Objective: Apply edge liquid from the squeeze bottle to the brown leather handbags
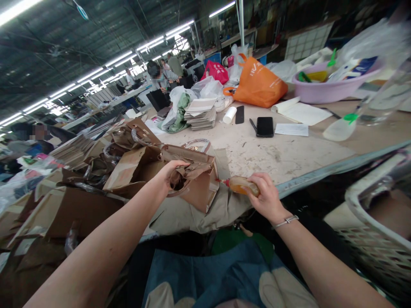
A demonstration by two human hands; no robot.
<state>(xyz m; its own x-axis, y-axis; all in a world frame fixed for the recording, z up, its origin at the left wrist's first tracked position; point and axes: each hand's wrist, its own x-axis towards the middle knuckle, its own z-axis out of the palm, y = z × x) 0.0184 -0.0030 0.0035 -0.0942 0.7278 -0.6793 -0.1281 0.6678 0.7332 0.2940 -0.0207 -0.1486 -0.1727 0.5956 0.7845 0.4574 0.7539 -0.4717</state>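
A brown handbag [201, 188] lies tilted near the table's front edge, on a piece of grey-beige cloth [205, 220]. My left hand [175, 173] is closed on the crumpled brown lining at the bag's opening; its fingertips are partly hidden in the folds. In my right hand [265, 192] is a squeeze bottle [239, 185] of amber liquid, held on its side. The bottle's red nozzle points left, at or very close to the bag's right edge; I cannot tell if they touch.
More brown bags [77, 205] are piled on the left. Farther back stand stacked boards [202, 113], an orange bag [260, 83] and a lilac basin [330, 90]. A black phone [265, 127] lies on the table [250, 154]. A white plastic basket [362, 188] is at the right.
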